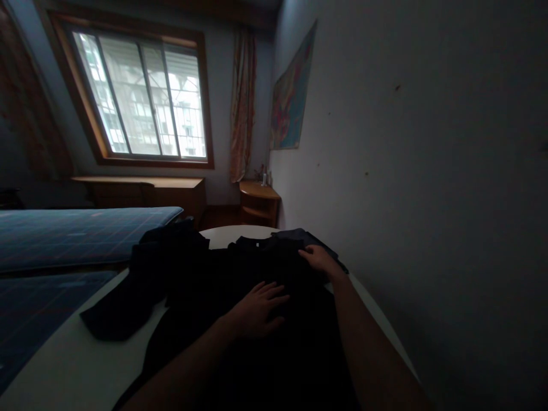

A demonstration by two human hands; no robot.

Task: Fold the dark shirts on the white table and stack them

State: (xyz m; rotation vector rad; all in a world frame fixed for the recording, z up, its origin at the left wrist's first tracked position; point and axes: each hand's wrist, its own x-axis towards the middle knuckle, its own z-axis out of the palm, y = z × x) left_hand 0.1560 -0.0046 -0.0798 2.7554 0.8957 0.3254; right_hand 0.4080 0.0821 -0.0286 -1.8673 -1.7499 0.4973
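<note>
A black shirt (pixel 252 265) lies spread on a white round table (pixel 240 230), its collar toward the far edge with a small white label showing. My left hand (pixel 262 308) rests flat on the middle of the shirt, fingers spread. At the shirt's far right shoulder, my right hand (pixel 317 257) pinches the fabric between thumb and fingers. Dim light hides most of the shirt's folds and its near edge.
Dark clothing (pixel 171 251) is heaped at the table's left, one part reaching toward the near edge. Folded dark grey cloth (pixel 327 246) lies beyond my right hand. A blue plaid mattress (pixel 85 234) is at left, a wall (pixel 428 228) close at right.
</note>
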